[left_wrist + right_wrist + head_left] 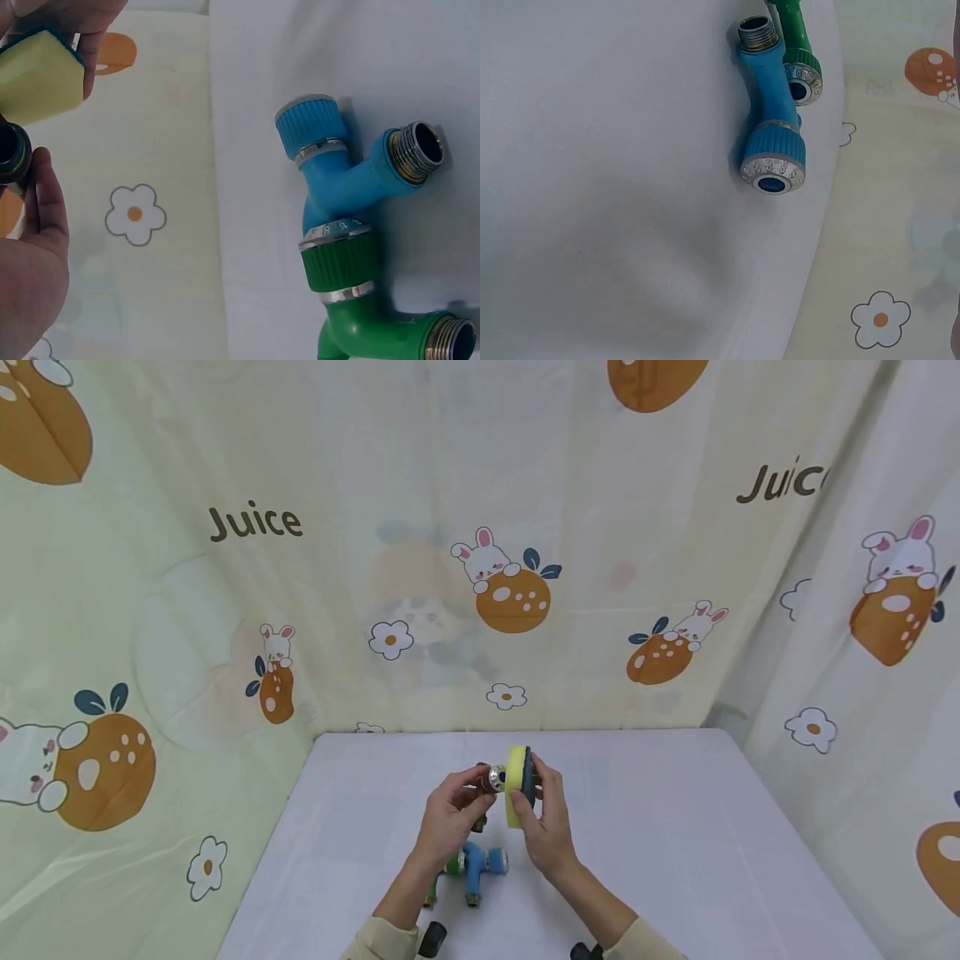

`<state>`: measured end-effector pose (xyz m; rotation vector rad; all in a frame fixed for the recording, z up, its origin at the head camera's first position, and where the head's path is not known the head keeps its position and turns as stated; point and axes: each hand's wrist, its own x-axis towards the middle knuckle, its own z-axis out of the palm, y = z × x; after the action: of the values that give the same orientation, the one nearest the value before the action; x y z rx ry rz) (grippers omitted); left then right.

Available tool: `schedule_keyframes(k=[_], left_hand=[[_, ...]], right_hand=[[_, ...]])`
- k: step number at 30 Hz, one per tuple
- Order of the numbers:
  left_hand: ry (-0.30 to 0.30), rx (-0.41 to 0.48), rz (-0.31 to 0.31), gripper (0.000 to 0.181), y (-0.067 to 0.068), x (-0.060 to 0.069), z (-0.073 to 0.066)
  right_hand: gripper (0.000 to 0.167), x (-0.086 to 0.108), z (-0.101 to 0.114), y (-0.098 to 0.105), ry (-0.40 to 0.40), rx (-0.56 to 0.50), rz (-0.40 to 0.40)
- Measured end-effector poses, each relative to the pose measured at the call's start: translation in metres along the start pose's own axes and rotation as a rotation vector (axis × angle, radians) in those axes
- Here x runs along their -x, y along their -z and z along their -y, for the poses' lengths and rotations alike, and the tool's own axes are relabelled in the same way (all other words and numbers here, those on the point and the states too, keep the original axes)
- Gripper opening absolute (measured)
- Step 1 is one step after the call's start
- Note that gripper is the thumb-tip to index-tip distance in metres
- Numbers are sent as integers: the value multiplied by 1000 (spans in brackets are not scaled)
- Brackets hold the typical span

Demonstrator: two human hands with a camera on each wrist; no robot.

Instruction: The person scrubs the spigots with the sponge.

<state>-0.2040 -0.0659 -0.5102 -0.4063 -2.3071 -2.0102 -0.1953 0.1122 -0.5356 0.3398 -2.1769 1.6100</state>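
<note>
My left hand [447, 814] grips a brown tap [479, 823] above the table, its silver-ringed end [496, 778] turned to the right. A sponge [515, 789], yellow with a dark scouring side, is held upright in my right hand [551, 831], thumb on the yellow part and fingers behind the dark side. Its yellow face is right at the tap's silver end; whether they touch I cannot tell. In the left wrist view the sponge [41, 79] is just above the tap's dark round opening [10, 154]. The left fingers hide much of the tap.
Below the hands, a blue tap [473, 868] and a green tap [454, 864] lie side by side on the white tabletop [637, 827]. Both have ribbed knobs and threaded metal outlets. A printed curtain [420, 685] hangs behind the table's back edge and along its sides.
</note>
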Motion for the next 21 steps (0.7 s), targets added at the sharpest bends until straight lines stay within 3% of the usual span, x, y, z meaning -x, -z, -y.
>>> schedule_keyframes(k=[4, 7, 14, 16, 21], left_hand=[[4, 0, -23, 40, 1, -1, 1], [-5, -17, -46, 40, 2, -2, 2], [-54, -76, -80, 36, 2, -1, 3], [-69, -80, -74, 35, 1, -1, 3], [-102, -75, -34, 36, 0, 1, 6]], right_hand=[[67, 0, 0, 1, 4, 13, -19], [68, 1, 0, 2, 50, 22, -42], [72, 4, -6, 1, 345, 101, -65], [72, 4, -5, -1, 395, 120, -66], [72, 4, 1, -2, 367, 148, -66]])
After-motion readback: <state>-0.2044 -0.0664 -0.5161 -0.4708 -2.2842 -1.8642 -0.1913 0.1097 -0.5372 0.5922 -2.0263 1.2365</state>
